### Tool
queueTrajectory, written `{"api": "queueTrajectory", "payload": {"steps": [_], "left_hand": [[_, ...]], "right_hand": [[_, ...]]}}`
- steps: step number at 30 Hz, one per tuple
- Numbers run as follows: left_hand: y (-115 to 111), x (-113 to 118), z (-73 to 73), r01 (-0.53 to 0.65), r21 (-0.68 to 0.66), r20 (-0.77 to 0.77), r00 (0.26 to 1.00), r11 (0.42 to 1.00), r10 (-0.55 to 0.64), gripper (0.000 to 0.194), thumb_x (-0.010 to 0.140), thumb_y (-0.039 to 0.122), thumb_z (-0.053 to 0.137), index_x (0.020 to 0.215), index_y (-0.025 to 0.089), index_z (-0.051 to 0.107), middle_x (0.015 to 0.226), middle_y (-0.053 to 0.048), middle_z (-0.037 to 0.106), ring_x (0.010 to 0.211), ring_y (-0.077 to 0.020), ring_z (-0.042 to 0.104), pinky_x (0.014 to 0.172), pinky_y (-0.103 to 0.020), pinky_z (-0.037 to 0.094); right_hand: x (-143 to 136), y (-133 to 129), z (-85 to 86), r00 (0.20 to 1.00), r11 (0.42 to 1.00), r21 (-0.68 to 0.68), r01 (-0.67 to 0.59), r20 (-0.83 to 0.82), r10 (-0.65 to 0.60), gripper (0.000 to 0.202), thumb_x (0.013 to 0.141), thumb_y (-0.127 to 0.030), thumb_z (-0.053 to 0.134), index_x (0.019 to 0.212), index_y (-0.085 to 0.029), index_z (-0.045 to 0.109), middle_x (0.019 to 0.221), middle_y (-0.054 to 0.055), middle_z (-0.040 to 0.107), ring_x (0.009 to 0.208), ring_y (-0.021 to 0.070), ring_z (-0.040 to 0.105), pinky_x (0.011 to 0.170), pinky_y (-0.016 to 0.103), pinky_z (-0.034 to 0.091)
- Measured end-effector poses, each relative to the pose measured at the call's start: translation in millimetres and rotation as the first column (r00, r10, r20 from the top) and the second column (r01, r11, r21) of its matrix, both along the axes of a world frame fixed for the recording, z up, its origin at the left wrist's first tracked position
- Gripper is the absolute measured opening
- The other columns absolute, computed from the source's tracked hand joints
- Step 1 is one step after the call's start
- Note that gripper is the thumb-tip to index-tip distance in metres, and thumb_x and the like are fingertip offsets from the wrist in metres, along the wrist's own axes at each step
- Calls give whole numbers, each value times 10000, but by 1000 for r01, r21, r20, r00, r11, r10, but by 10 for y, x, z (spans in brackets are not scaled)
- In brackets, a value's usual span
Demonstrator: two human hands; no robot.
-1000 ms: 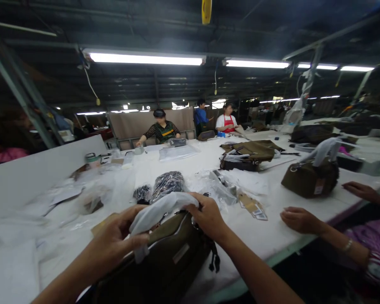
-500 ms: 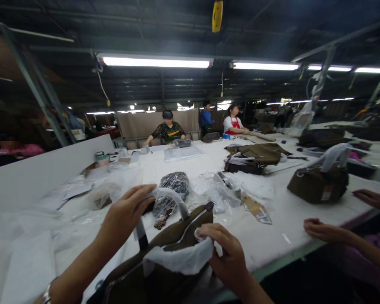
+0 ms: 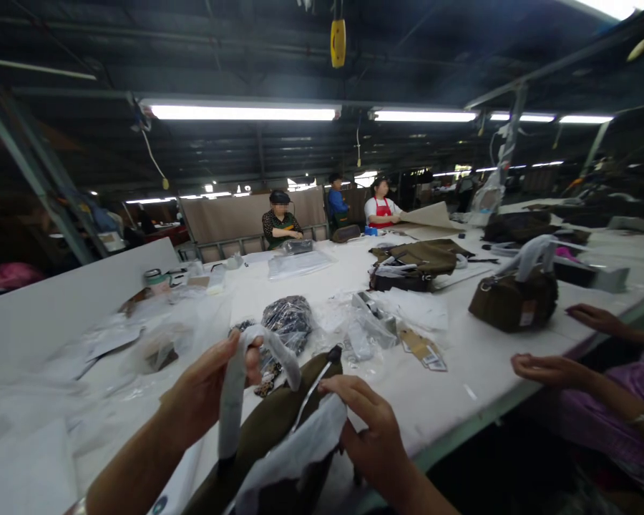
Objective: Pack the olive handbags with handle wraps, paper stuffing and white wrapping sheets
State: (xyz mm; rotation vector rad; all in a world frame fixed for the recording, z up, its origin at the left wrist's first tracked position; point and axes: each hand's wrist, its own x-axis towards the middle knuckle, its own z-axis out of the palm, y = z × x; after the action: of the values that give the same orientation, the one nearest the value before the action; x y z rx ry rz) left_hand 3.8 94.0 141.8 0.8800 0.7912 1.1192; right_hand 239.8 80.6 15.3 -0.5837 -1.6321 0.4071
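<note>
An olive bag (image 3: 271, 425) with a zipper lies at the table's front edge, its two handles wrapped in white paper. Fingers of my left hand (image 3: 209, 383) are closed round the far wrapped handle (image 3: 230, 408), which arches up from the bag. My right hand (image 3: 368, 422) grips the near wrapped handle (image 3: 295, 447) by its right end, beside the zipper. Just beyond the bag sits a clear plastic bag of dark, patterned material (image 3: 287, 322). The bag's lower part is cut off by the frame.
Crumpled plastic (image 3: 164, 347) covers the left of the white table (image 3: 461, 383). Tan tags (image 3: 421, 347) and an olive bag pile (image 3: 421, 261) lie farther back. At right, another person's hands (image 3: 555, 372) are near a finished-looking bag (image 3: 515, 297). People stand across the table.
My left hand has moved slightly down and left, its fingers now wrapped round the handle. The view has swung right. A person across the table has lifted a brown sheet.
</note>
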Motion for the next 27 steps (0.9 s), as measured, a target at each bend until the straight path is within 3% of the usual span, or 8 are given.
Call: {"api": "queueTrajectory", "payload": {"steps": [6, 11, 14, 16, 18, 21, 24, 27], "left_hand": [[62, -2, 93, -10, 52, -332, 943, 999, 27, 259, 857, 390, 770, 950, 149, 752, 847, -19, 706, 678, -89, 620, 632, -157, 508], [22, 59, 176, 78, -4, -576, 815, 997, -66, 457, 868, 597, 669, 961, 154, 735, 851, -67, 749, 752, -174, 664, 651, -226, 513], [-4, 75, 171, 102, -72, -603, 788, 992, -125, 686, 869, 768, 489, 844, 120, 713, 770, -107, 732, 726, -221, 676, 677, -300, 540], [-13, 67, 160, 159, -85, -542, 821, 984, -179, 651, 846, 765, 536, 812, 130, 675, 651, -52, 658, 595, -163, 603, 622, -281, 521], [-12, 47, 148, 218, -63, -472, 853, 974, -222, 494, 810, 638, 709, 847, 149, 646, 518, 61, 481, 447, -66, 394, 507, -202, 429], [5, 4, 129, 247, -59, -352, 902, 967, -251, 341, 819, 470, 777, 867, 166, 632, 458, 137, 253, 404, -29, 139, 411, -152, 281], [30, -29, 104, 220, -103, -263, 935, 970, -239, 315, 841, 459, 750, 808, 172, 626, 446, 138, 190, 398, -32, 95, 382, -153, 220], [45, -80, 55, 186, -125, -297, 930, 975, -216, 335, 870, 494, 707, 864, 162, 663, 447, 132, 188, 401, -32, 100, 383, -150, 208]], "right_hand": [[-145, 171, 336, 994, 991, 83, 101, 22, -103, 501, 870, -21, 583, 1273, -305, 675, 1106, 46, 710, 1005, 206, 642, 896, 360, 550], [-366, 325, 616, 994, 985, 144, 99, 26, -103, 412, 874, -27, 585, 1195, -237, 735, 1064, 72, 696, 933, 188, 652, 793, 305, 571], [-421, 408, 794, 985, 974, 204, 102, 117, -128, 310, 931, -80, 585, 1164, -205, 749, 1022, 77, 710, 931, 194, 655, 802, 307, 566], [-417, 481, 840, 979, 971, 228, 69, 171, -110, 267, 973, -142, 573, 1176, -195, 738, 1018, 77, 721, 953, 198, 652, 849, 321, 556], [-405, 574, 761, 979, 982, 188, -18, 205, -21, 270, 991, -195, 567, 1222, -196, 708, 1091, 78, 725, 1032, 199, 649, 953, 336, 530], [-401, 721, 433, 950, 987, 3, -159, 271, 152, 373, 962, -231, 607, 1330, -175, 629, 1251, 103, 698, 1164, 224, 637, 1054, 367, 491], [-369, 789, 123, 919, 973, -187, -138, 341, 196, 519, 878, -280, 708, 1368, -149, 597, 1304, 144, 677, 1186, 294, 640, 1041, 439, 502], [-241, 774, 77, 890, 933, -263, -244, 322, 323, 685, 794, -371, 814, 1411, -195, 573, 1360, 124, 649, 1233, 299, 617, 1072, 422, 482]]}}
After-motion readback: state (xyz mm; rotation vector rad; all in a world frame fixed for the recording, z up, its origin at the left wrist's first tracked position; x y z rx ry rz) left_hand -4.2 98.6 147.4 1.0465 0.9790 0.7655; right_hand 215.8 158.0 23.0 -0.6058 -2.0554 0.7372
